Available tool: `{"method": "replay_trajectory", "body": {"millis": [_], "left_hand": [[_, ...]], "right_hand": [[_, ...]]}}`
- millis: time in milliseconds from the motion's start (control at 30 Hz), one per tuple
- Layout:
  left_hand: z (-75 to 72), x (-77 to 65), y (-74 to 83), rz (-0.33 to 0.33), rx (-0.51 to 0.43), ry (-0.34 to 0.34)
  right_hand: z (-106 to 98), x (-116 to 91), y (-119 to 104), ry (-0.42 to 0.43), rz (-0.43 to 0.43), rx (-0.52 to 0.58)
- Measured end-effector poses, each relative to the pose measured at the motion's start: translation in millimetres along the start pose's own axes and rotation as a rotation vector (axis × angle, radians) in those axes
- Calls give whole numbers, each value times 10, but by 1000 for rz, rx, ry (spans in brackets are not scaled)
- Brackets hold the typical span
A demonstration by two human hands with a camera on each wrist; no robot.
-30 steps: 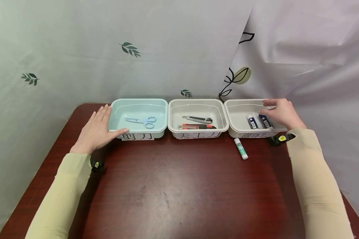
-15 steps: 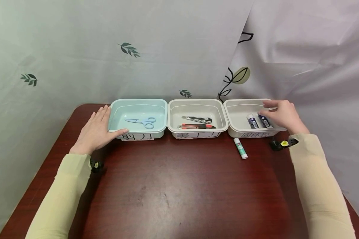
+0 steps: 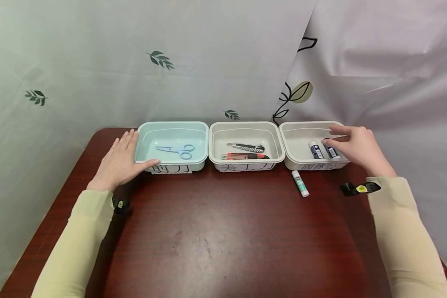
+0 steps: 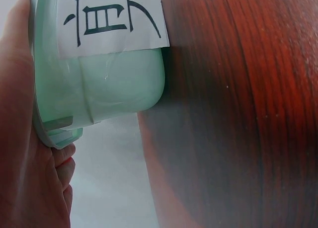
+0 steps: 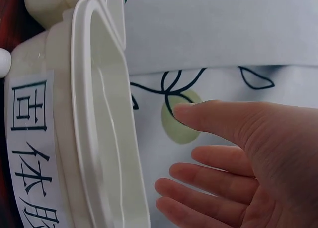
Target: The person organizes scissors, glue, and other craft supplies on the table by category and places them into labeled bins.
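Note:
My left hand [image 3: 118, 160] rests against the left edge of the light blue bin [image 3: 173, 162], fingers straight and thumb at its front rim. Blue scissors [image 3: 185, 155] lie inside that bin. Above the right-hand white bin [image 3: 292, 159] hovers my right hand [image 3: 359, 148]; the right wrist view shows its fingers apart with nothing between them. Inside this bin are two dark-labelled glue sticks [image 3: 316, 150], one partly hidden by the fingers. A green and white glue stick [image 3: 300, 183] lies on the table in front of the bin.
Between the outer bins stands another white bin [image 3: 279, 162], holding a black-and-silver utility knife [image 3: 246, 147] and a red-and-black utility knife [image 3: 246, 156]. Paper labels front all the bins. The dark red wooden table [image 3: 216, 231] meets a leaf-patterned curtain [image 3: 208, 62] behind.
My right hand has drawn back slightly towards me and to the right, over the right-hand bin's corner. The left hand stays in place.

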State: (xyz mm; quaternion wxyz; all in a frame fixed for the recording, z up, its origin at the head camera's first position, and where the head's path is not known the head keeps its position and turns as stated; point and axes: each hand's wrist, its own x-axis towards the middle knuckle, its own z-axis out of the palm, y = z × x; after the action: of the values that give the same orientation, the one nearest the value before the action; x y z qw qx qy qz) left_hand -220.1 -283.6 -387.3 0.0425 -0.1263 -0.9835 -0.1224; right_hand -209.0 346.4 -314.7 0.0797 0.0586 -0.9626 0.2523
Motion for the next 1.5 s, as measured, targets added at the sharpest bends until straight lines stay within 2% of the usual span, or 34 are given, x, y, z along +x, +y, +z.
{"method": "replay_trajectory", "body": {"millis": [333, 600, 1067, 1367, 1500], "left_hand": [[-14, 5, -2, 6, -8, 10], [-20, -2, 0, 7, -10, 12], [-5, -15, -14, 3, -9, 14], [-8, -4, -2, 8, -6, 18], [-11, -9, 6, 8, -7, 13]], "right_hand": [[-13, -135, -153, 24, -39, 49], [6, -248, -272, 21, -63, 44], [173, -412, -333, 12, -128, 94], [301, -569, -309, -82, -133, 122], [343, -618, -319, -87, -142, 133]]}}
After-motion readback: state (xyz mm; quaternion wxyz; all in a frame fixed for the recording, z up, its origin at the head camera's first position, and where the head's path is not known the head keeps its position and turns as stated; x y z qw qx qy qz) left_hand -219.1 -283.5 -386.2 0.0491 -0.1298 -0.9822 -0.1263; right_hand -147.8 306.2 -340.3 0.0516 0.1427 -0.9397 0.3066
